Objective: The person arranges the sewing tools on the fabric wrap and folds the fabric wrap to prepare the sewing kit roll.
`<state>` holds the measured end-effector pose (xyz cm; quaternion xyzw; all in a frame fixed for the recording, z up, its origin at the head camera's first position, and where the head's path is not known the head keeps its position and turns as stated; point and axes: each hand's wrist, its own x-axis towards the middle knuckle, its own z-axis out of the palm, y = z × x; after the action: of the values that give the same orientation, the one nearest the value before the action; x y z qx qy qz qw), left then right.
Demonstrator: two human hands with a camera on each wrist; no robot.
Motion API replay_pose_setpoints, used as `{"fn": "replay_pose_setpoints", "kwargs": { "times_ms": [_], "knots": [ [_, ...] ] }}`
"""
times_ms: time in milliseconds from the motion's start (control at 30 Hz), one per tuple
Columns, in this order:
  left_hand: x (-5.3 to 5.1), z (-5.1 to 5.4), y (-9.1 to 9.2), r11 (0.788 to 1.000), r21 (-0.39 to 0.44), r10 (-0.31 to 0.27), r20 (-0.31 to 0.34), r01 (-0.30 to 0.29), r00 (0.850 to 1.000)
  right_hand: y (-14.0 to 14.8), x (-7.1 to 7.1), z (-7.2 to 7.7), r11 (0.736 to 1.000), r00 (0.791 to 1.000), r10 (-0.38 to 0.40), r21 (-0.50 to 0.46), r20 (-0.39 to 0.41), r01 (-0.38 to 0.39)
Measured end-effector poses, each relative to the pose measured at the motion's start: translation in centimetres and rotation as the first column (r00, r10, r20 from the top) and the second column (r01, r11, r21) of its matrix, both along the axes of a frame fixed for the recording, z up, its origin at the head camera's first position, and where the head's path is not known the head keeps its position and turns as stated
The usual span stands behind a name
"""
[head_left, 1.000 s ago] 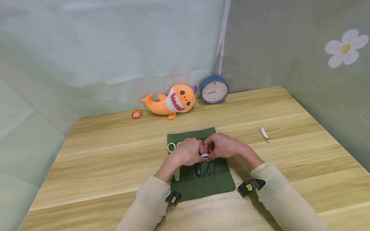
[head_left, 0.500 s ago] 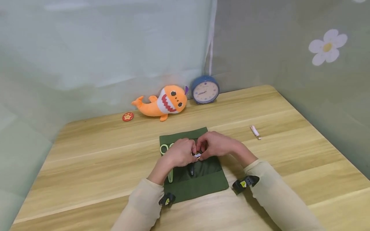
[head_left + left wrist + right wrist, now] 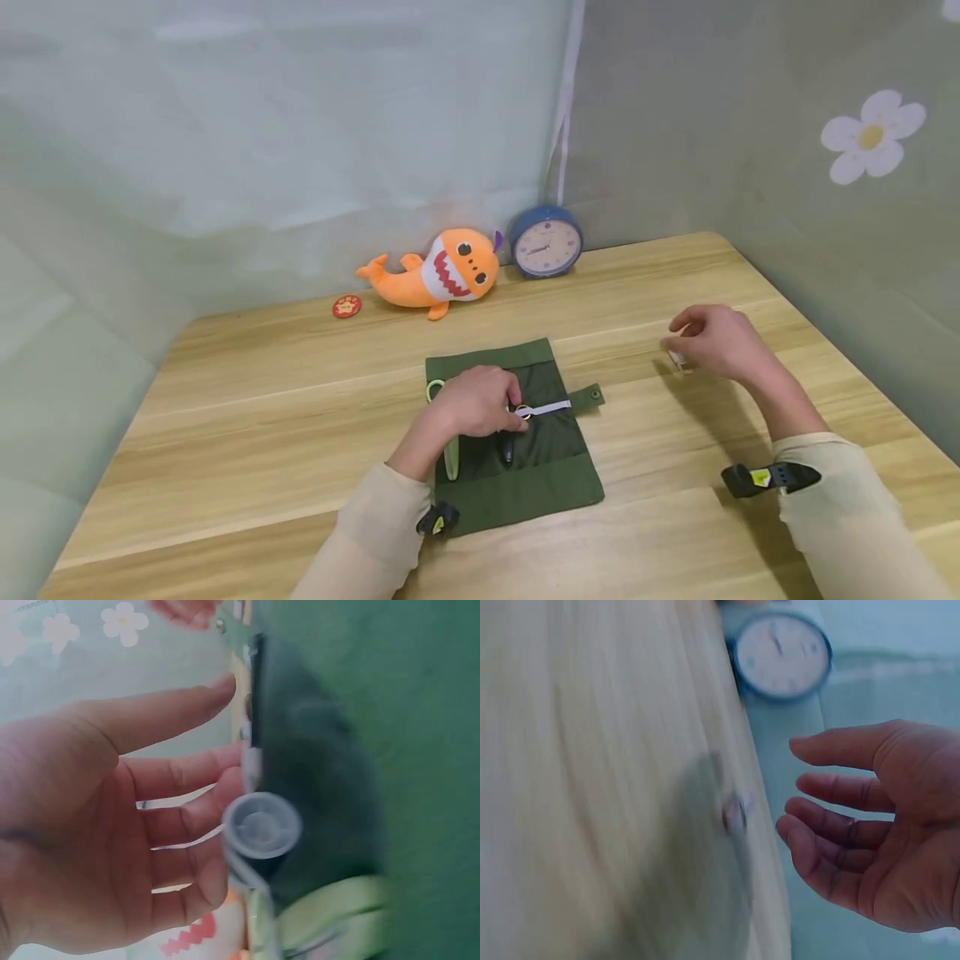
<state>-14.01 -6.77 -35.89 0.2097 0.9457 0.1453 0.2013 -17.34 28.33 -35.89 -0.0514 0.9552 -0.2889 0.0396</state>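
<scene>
Done, as judged: scissors and black handle are placed on the green cloth, at and just nearside of the left hand.
Left, as judged: nail clipper is not on the cloth; snap tab is unfastened.
Cloth: 1, laid flat beneath the left hand.
Scissors: 1 pair, partly covered by the left hand.
Black handle: 1, below the left thumb; its upper end is hidden.
Left hand: thumb and fingers parted; whether anything is gripped cannot be told.
Round grey piece: 1, at the left fingertips; its kind cannot be told.
Gold ring: 1, set around the white strap, beside the left fingertips.
Strap and tab: 1 each, directed toward the right hand.
Right hand: loosely curved, moderately wide, nothing held.
Clipper: 1, on the table just below the right fingertips.
Beyond both hands: 1 red badge, 1 plush shark, 1 clock.
</scene>
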Motion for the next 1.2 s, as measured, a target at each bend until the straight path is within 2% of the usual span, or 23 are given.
{"fn": "replay_pose_setpoints", "kwargs": {
  "times_ms": [133,267,500,633,733,1000,1200],
  "knots": [
    [-0.2,0.9,0.2,1.000,-0.030,0.002,-0.027,-0.003,1.000,2.5,0.4,-0.5,0.998,0.999,-0.042,0.050,0.020,0.041],
    [-0.4,1.9,0.6,0.999,-0.040,-0.016,-0.047,0.014,0.999,2.9,0.5,-1.0,0.996,0.997,-0.043,0.081,0.067,0.037],
    [-1.4,3.0,2.5,0.988,-0.095,-0.126,-0.007,0.124,0.992,1.9,0.6,-1.6,0.996,0.988,-0.060,0.070,0.144,0.050],
    [-1.9,2.8,3.5,0.981,-0.091,-0.174,0.011,0.174,0.985,1.5,0.6,-1.8,0.996,0.988,-0.056,0.082,0.144,0.045],
    [-2.1,2.5,4.0,0.979,-0.082,-0.188,0.024,0.189,0.982,1.5,0.6,-1.9,0.995,0.989,-0.051,0.087,0.136,0.039],
    [-2.5,0.8,4.1,0.991,-0.052,-0.119,0.064,0.122,0.991,1.3,0.5,-2.0,0.995,0.991,-0.066,0.086,0.119,0.056],
    [-2.5,0.0,4.1,0.994,-0.021,-0.110,0.053,0.111,0.993,0.9,0.5,-1.4,0.997,0.993,-0.062,0.043,0.104,0.058]
  ]
}}
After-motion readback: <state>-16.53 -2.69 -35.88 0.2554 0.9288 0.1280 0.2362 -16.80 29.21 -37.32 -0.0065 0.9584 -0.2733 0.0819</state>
